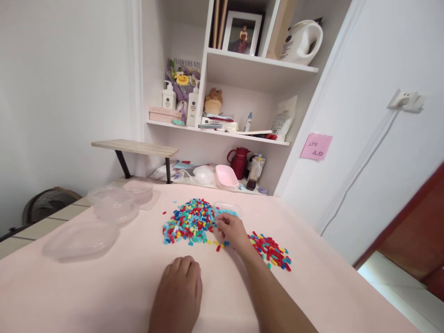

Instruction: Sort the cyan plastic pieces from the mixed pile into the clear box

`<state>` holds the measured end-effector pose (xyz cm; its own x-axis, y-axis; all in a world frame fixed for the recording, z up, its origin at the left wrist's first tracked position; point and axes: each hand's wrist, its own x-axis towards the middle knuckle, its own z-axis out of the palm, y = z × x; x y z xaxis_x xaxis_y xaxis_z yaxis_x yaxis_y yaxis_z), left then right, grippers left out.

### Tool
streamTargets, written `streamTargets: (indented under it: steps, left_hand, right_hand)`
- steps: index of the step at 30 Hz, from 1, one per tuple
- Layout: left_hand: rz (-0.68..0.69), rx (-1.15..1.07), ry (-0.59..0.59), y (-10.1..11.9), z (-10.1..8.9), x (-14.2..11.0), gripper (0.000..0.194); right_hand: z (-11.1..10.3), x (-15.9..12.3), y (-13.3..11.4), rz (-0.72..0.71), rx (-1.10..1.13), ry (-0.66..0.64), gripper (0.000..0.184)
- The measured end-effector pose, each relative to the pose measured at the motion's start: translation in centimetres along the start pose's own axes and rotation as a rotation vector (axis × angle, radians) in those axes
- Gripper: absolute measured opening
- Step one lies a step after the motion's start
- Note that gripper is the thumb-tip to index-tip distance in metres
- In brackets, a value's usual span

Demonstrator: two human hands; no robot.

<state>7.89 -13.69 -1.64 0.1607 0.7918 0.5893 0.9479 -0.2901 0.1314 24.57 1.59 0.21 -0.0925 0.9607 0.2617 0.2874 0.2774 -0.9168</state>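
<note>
A heap of small coloured plastic pieces (190,219), red, blue, light blue, green and yellow, lies mid-table. My right hand (231,230) is at its right edge, thumb and fingers pinched together; whatever they hold is too small or hidden to make out. Just beyond these fingers stands a clear plastic container (239,209) with light blue pieces (226,212) in it. Beside my right wrist is a second, mostly red pile (272,250). My left hand (178,293) rests on the table nearer to me, fingers curled together, with nothing visible in it.
Several clear containers (81,240) stand on the left of the pink table surface (132,286). Behind it are a small wooden stand (135,147), a pink tray (226,176), a red jug (239,162) and a bottle (255,173). Shelves rise above them.
</note>
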Motion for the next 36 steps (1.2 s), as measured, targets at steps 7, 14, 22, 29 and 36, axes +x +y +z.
streamTargets:
  steps: [7,14,22,29,36]
  left_hand:
    - [-0.033,-0.038,-0.015,0.0,0.0,-0.2,0.026]
    - [-0.021,-0.032,-0.003,0.0,-0.2,-0.1,0.025]
    - [-0.028,-0.039,-0.013,0.2,-0.3,-0.1,0.027]
    - [-0.044,-0.035,-0.048,0.1,-0.2,0.0,0.026]
    - [-0.024,-0.013,-0.015,0.2,-0.3,0.0,0.025]
  right_hand:
    - [-2.6,1.4,0.4,0.048,0.299,0.474,0.039]
    - [-3.2,1.7,1.2,0.099,0.357,0.427,0.05]
    - [-2.5,1.3,0.4,-0.009,0.194,0.279,0.046]
    - [-0.7,0.3,0.2,-0.203,-0.233,-0.133,0.022]
    - [0.2,-0.9,-0.4,-0.305,-0.506,-0.285,0.03]
